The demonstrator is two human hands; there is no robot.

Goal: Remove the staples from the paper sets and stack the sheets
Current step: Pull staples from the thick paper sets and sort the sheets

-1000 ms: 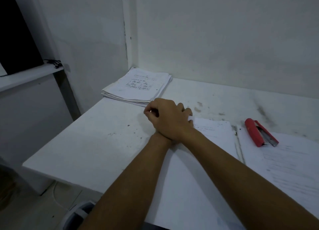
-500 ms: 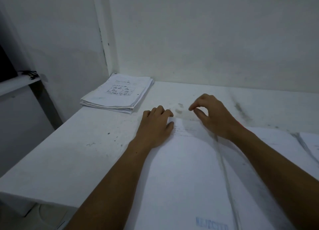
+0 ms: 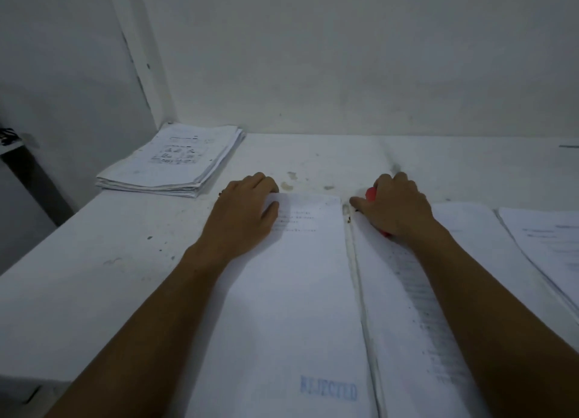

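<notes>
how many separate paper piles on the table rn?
4: stack in the far-left corner; set under left hand; set under right hand; pile at right edge.

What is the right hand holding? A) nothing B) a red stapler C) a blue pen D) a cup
B: the right hand curls round a red stapler, whose red ends poke out past the fingers, beside the paper that the left hand holds down.

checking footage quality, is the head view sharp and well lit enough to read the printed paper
Head view: dim, flat light with a bluish cast; the paper set under the left hand shows soft, unreadable text lines, only a faint blue stamp; wide-angle bending at the edges; the right hand hides most of the red tool.
</notes>
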